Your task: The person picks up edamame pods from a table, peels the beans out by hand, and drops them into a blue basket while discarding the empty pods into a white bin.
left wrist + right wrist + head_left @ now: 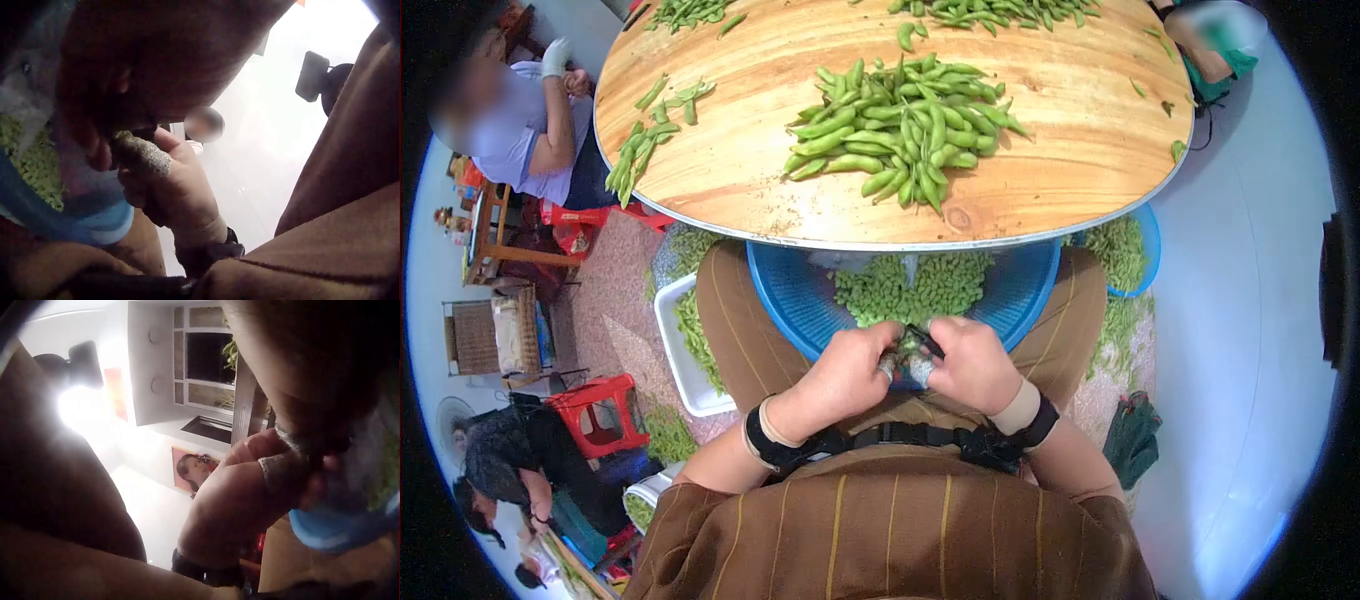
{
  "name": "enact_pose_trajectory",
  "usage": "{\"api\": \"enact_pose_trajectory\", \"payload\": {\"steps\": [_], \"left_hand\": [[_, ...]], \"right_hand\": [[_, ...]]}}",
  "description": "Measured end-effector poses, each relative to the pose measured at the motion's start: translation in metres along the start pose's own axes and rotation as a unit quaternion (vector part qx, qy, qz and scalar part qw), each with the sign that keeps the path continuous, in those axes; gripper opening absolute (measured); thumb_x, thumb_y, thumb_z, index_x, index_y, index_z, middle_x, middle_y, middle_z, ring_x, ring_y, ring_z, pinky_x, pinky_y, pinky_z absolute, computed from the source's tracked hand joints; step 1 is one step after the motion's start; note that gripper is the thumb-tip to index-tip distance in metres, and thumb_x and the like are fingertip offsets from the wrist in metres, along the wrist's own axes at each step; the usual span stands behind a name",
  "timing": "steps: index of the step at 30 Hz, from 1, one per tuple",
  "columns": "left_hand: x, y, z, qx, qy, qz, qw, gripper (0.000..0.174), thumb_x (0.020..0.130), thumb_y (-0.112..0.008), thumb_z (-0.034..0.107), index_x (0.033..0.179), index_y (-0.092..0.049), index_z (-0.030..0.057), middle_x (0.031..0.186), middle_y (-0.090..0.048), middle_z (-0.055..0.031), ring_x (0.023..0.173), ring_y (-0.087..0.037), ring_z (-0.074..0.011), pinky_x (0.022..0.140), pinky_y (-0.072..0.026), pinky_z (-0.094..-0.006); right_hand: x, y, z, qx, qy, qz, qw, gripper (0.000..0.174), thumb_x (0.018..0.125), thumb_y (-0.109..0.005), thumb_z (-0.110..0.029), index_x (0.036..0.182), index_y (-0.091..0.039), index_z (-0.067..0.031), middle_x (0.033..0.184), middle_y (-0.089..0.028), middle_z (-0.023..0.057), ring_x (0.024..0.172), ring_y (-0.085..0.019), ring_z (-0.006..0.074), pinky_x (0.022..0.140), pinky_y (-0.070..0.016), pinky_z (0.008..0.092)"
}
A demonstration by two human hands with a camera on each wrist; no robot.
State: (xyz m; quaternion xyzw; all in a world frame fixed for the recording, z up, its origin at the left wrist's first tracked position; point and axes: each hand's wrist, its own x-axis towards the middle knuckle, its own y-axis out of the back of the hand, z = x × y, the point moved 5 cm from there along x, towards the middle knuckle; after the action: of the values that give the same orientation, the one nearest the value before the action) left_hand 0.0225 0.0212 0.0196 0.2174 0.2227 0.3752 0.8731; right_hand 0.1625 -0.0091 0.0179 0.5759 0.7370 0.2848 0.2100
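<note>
Close together over the near rim of a blue basket, both hands work fingertip to fingertip. My left hand has its fingers curled inward, pinching a small dark green thing; I cannot tell its kind. My right hand grips a small black tool between thumb and fingers. Grey speckled wraps cover some fingers, one showing on the right hand in the left wrist view. Shelled green soybeans lie in the basket. Ahead, a heap of green soybean pods sits on the round wooden table.
A white tub with pods stands by the left leg. At right is another blue basket of pods. Empty-looking pods lie at the table's left edge. A person sits to the left, near a red stool.
</note>
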Motion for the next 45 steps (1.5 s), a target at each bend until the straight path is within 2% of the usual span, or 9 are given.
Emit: {"api": "enact_pose_trajectory", "payload": {"steps": [7, 15, 19, 23, 25, 28, 31, 41, 45], "left_hand": [[-0.001, -0.005, -0.008, -0.059, -0.021, 0.022, 0.998, 0.018, 0.069, -0.056, -0.001, 0.087, -0.058, -0.0020, 0.078, -0.059, -0.0274, 0.078, -0.058, -0.0461, 0.064, -0.0473, -0.0471], [-0.008, -0.011, -0.027, -0.276, 0.045, -0.029, 0.960, 0.025, 0.081, -0.044, -0.012, 0.102, -0.056, -0.0037, 0.087, -0.067, -0.0081, 0.074, -0.063, -0.0113, 0.066, -0.0514, -0.0265], [-0.023, 0.018, -0.035, -0.305, 0.089, 0.006, 0.948, 0.029, 0.082, -0.043, -0.012, 0.107, -0.055, -0.0049, 0.092, -0.066, -0.0085, 0.074, -0.063, -0.0128, 0.068, -0.0518, -0.0262], [-0.063, 0.076, -0.056, -0.241, 0.109, 0.197, 0.944, 0.031, 0.081, -0.046, -0.008, 0.109, -0.059, -0.0026, 0.087, -0.068, -0.0122, 0.074, -0.065, -0.0150, 0.067, -0.0520, -0.0286], [-0.094, 0.110, -0.064, -0.022, 0.082, 0.292, 0.953, 0.035, 0.078, -0.049, -0.008, 0.110, -0.060, -0.0013, 0.088, -0.067, -0.0154, 0.079, -0.067, -0.0216, 0.072, -0.0521, -0.0315], [-0.126, 0.130, -0.084, 0.119, 0.144, 0.302, 0.935, 0.040, 0.074, -0.053, -0.007, 0.113, -0.059, -0.0007, 0.101, -0.063, -0.0201, 0.095, -0.063, -0.0316, 0.083, -0.0495, -0.0361], [-0.142, 0.140, -0.076, 0.303, 0.202, 0.380, 0.850, 0.043, 0.073, -0.054, -0.006, 0.115, -0.058, -0.0006, 0.116, -0.057, -0.0216, 0.108, -0.055, -0.0390, 0.093, -0.0441, -0.0400], [-0.038, 0.092, 0.023, 0.025, -0.086, 0.243, 0.966, 0.031, 0.079, -0.058, 0.001, 0.111, -0.061, 0.0011, 0.103, -0.062, -0.0147, 0.082, -0.060, -0.0257, 0.070, -0.0491, -0.0296], [0.002, 0.071, 0.052, -0.020, -0.155, 0.170, 0.973, 0.026, 0.086, -0.055, 0.004, 0.111, -0.060, 0.0008, 0.101, -0.063, -0.0112, 0.075, -0.060, -0.0218, 0.068, -0.0492, -0.0289]], "right_hand": [[0.002, 0.006, -0.019, -0.039, 0.000, 0.043, 0.998, 0.021, 0.063, -0.064, -0.014, 0.072, -0.049, -0.0027, 0.067, -0.052, 0.0179, 0.066, -0.054, 0.0382, 0.058, -0.0441, 0.0452], [0.007, 0.009, -0.025, -0.074, -0.023, 0.007, 0.997, 0.022, 0.065, -0.064, -0.012, 0.082, -0.056, -0.0024, 0.077, -0.058, 0.0174, 0.074, -0.059, 0.0362, 0.064, -0.0487, 0.0442], [0.015, 0.038, -0.045, -0.105, 0.017, 0.096, 0.990, 0.024, 0.068, -0.062, -0.007, 0.092, -0.061, -0.0023, 0.088, -0.062, 0.0166, 0.083, -0.061, 0.0347, 0.070, -0.0511, 0.0409], [0.039, 0.086, -0.068, -0.118, -0.014, 0.192, 0.974, 0.019, 0.075, -0.068, -0.009, 0.092, -0.062, -0.0036, 0.082, -0.063, 0.0156, 0.075, -0.061, 0.0347, 0.067, -0.0496, 0.0387], [0.055, 0.100, -0.065, -0.125, -0.008, 0.258, 0.958, 0.021, 0.074, -0.069, -0.010, 0.092, -0.060, -0.0027, 0.080, -0.061, 0.0163, 0.073, -0.060, 0.0352, 0.064, -0.0481, 0.0393], [0.079, 0.105, -0.057, -0.143, 0.016, 0.290, 0.946, 0.023, 0.075, -0.068, -0.011, 0.093, -0.058, -0.0018, 0.078, -0.059, 0.0171, 0.071, -0.058, 0.0364, 0.062, -0.0461, 0.0409], [0.086, 0.107, -0.047, -0.165, 0.010, 0.288, 0.943, 0.020, 0.075, -0.067, -0.011, 0.089, -0.058, -0.0007, 0.075, -0.057, 0.0176, 0.069, -0.056, 0.0376, 0.061, -0.0453, 0.0421], [0.045, 0.121, 0.002, 0.337, -0.121, 0.270, 0.894, 0.014, 0.089, -0.060, -0.011, 0.099, -0.061, -0.0007, 0.081, -0.063, 0.0039, 0.059, -0.051, 0.0063, 0.049, -0.0416, 0.0209], [0.037, 0.117, 0.001, 0.466, -0.148, 0.228, 0.842, 0.015, 0.090, -0.059, -0.010, 0.100, -0.059, 0.0000, 0.080, -0.063, 0.0042, 0.056, -0.049, 0.0065, 0.048, -0.0398, 0.0201]]}}
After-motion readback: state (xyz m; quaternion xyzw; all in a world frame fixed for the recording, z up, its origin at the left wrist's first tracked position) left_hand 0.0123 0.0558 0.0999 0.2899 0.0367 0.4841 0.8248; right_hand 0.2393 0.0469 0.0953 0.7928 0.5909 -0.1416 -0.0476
